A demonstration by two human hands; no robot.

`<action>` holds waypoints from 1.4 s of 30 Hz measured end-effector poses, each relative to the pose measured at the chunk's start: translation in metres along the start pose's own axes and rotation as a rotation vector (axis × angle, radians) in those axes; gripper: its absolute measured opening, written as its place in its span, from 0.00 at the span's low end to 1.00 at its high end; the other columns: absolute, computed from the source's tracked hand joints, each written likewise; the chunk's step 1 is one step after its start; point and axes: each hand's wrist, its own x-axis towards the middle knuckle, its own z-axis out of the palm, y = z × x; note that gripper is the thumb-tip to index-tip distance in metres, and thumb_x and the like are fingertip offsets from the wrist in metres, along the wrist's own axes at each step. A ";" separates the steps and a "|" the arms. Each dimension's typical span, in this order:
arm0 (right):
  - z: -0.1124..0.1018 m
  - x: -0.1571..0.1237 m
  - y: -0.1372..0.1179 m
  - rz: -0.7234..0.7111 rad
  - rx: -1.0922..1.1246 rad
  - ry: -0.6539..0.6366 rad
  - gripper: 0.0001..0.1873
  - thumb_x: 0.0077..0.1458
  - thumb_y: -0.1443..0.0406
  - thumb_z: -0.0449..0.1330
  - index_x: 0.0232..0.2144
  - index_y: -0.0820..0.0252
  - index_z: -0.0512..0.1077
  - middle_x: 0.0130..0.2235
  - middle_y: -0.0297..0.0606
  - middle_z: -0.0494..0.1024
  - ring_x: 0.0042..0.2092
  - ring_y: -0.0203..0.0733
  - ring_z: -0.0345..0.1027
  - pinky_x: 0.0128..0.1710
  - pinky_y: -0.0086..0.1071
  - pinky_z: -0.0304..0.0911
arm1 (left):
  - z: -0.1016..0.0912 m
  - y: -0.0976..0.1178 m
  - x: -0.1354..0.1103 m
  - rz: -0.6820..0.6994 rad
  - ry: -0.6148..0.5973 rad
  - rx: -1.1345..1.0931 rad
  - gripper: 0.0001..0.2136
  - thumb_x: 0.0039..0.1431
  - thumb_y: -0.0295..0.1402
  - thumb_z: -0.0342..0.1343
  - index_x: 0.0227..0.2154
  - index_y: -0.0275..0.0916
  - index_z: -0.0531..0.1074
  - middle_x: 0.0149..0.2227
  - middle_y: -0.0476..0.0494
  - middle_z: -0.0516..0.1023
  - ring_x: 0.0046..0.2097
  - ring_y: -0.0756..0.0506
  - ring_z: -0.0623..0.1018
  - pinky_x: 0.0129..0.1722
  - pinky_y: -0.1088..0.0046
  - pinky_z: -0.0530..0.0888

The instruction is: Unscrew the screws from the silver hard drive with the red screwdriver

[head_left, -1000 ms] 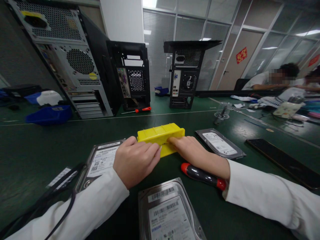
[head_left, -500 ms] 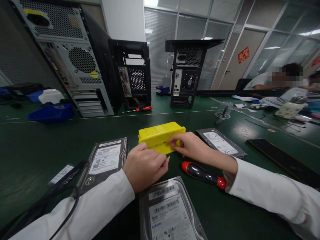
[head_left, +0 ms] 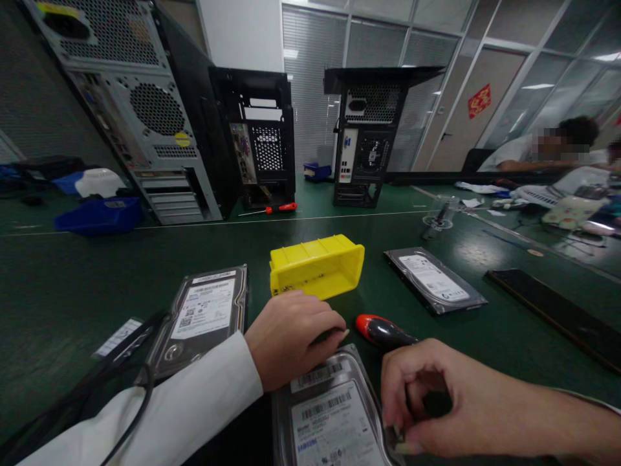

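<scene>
My right hand (head_left: 427, 404) is closed in a pinch over the right edge of the near hard drive (head_left: 334, 414). Something small and dark shows at its fingertips, too small to name. Above the far end of that drive lies my left hand (head_left: 298, 336), fingers loosely bent, thumb apart, nothing visible in it. Just beyond is a yellow plastic bin (head_left: 317, 259) on its side, its opening toward me, with several tiny screw-like metal bits (head_left: 305, 283) inside. A red-and-black handle (head_left: 381, 329), partly hidden by my right hand, lies on the table.
Two more hard drives lie left (head_left: 208, 307) and right (head_left: 431, 278). A black cable (head_left: 145, 382) runs by my left sleeve. Computer cases (head_left: 194, 123), a blue bin (head_left: 99, 215) and a red-handled screwdriver (head_left: 281, 208) stand or lie behind. A dark flat bar (head_left: 548, 310) lies right; another person (head_left: 514, 155) sits beyond.
My right hand has come out of the yellow bin and moved down toward me, over the near drive's right edge. My left hand's fist has loosened and shifted slightly right.
</scene>
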 end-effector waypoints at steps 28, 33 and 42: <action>0.014 -0.023 0.013 -0.177 -0.781 0.121 0.17 0.58 0.71 0.50 0.46 0.46 0.68 0.42 0.31 0.70 0.42 0.32 0.67 0.40 0.22 0.65 | 0.004 -0.011 -0.001 -0.080 -0.220 -0.357 0.10 0.62 0.31 0.47 0.36 0.38 0.74 0.36 0.47 0.78 0.38 0.49 0.75 0.38 0.75 0.70; 0.020 -0.022 0.017 -0.310 -0.881 0.245 0.14 0.59 0.70 0.47 0.37 0.56 0.72 0.34 0.35 0.71 0.32 0.32 0.68 0.29 0.22 0.67 | 0.005 -0.011 -0.001 -0.073 -0.213 -0.374 0.10 0.62 0.31 0.47 0.36 0.38 0.73 0.35 0.47 0.78 0.37 0.49 0.75 0.38 0.76 0.69; 0.025 -0.020 0.026 -0.431 -0.955 0.416 0.19 0.62 0.66 0.41 0.33 0.54 0.72 0.31 0.33 0.72 0.28 0.32 0.68 0.25 0.25 0.64 | 0.004 -0.011 0.000 -0.081 -0.212 -0.369 0.10 0.62 0.31 0.47 0.37 0.38 0.74 0.36 0.48 0.78 0.38 0.49 0.75 0.38 0.76 0.69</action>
